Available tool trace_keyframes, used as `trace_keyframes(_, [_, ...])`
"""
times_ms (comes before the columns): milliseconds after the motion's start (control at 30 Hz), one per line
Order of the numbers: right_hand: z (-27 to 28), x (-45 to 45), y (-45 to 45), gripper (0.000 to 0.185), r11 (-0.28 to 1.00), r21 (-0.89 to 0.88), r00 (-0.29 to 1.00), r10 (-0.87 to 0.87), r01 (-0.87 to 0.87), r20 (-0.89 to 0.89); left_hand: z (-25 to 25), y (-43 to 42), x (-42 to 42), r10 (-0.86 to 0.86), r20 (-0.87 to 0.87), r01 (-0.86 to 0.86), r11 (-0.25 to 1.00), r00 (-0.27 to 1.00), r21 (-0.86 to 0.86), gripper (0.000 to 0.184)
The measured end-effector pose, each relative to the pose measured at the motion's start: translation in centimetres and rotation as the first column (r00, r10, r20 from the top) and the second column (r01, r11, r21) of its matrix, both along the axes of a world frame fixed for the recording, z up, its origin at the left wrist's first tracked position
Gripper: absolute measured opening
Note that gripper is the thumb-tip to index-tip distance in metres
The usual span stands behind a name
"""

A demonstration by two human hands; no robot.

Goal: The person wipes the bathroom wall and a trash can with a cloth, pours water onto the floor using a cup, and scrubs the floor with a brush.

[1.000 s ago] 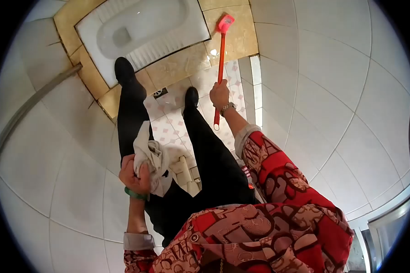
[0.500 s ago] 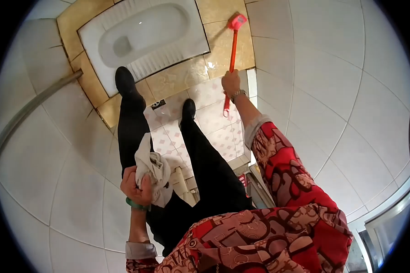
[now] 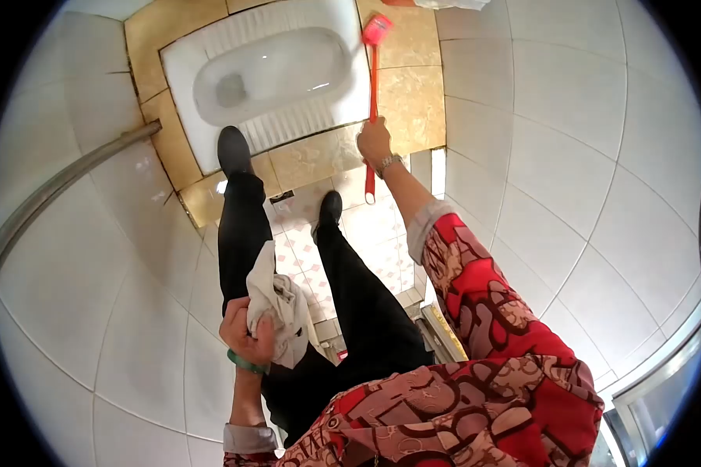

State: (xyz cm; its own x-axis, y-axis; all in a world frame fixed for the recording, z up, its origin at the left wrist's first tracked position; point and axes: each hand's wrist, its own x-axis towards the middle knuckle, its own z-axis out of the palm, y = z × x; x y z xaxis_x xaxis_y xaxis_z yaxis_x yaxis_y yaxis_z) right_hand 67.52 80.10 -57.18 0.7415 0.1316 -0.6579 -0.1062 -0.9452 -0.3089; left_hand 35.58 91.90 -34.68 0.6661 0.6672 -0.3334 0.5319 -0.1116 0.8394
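My right hand (image 3: 375, 142) is wrapped round the red handle of a toilet brush (image 3: 375, 78). The brush's pink-red head points away from me, at the right rim of the white squat toilet (image 3: 269, 70). Below my fist the handle ends in a loop. Lower left, my left hand (image 3: 246, 331) grips a crumpled whitish cloth (image 3: 279, 311) against my left thigh. Part of the cloth hangs over my black trousers, and my fingers hide some of it.
A tan tiled step (image 3: 409, 101) surrounds the toilet; my left shoe (image 3: 234, 149) rests on its edge. My right shoe (image 3: 330, 207) is on the lower patterned floor (image 3: 370, 233). A grey pipe (image 3: 62, 191) runs along the left wall. At the top edge a whitish item (image 3: 452, 4) is partly visible.
The brush has swung left, its head now by the toilet's right rim instead of over the tan tiles. The view has shifted slightly. My left hand still holds the cloth.
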Motion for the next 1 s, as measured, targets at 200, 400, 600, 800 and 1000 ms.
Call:
trace_keyframes(200, [2.3, 2.6, 6.9, 0.024, 0.892, 0.105, 0.898, 0.438, -0.439, 0.030, 0.4, 1.0, 0.4, 0.031, 0.045, -0.030, 0.999, 0.999, -0.015, 0.017])
trace_keyframes(400, [0.5, 7.2, 9.7, 0.030, 0.977, 0.000, 0.971, 0.210, -0.212, 0.111, 0.2, 2.0, -0.1, 0.074, 0.055, -0.071, 0.996, 0.996, -0.047, 0.020])
trace_keyframes(600, [4.4, 1.6, 8.5, 0.023, 0.759, -0.059, 0.760, 0.644, -0.649, -0.085, 0.8, 2.7, -0.7, 0.080, 0.069, -0.073, 0.992, 0.994, -0.104, 0.016])
trace_keyframes(800, [6.9, -4.1, -1.0, 0.022, 0.840, 0.000, 0.838, 0.542, -0.543, 0.055, -0.8, -0.4, -3.1, 0.145, 0.193, -0.128, 0.987, 0.970, -0.096, 0.015])
trace_keyframes(1000, [6.2, -8.2, -13.5, 0.024, 0.984, -0.094, 0.976, 0.166, -0.154, 0.143, -4.1, -7.2, -6.1, 0.163, 0.292, -0.161, 0.987, 0.943, -0.032, 0.014])
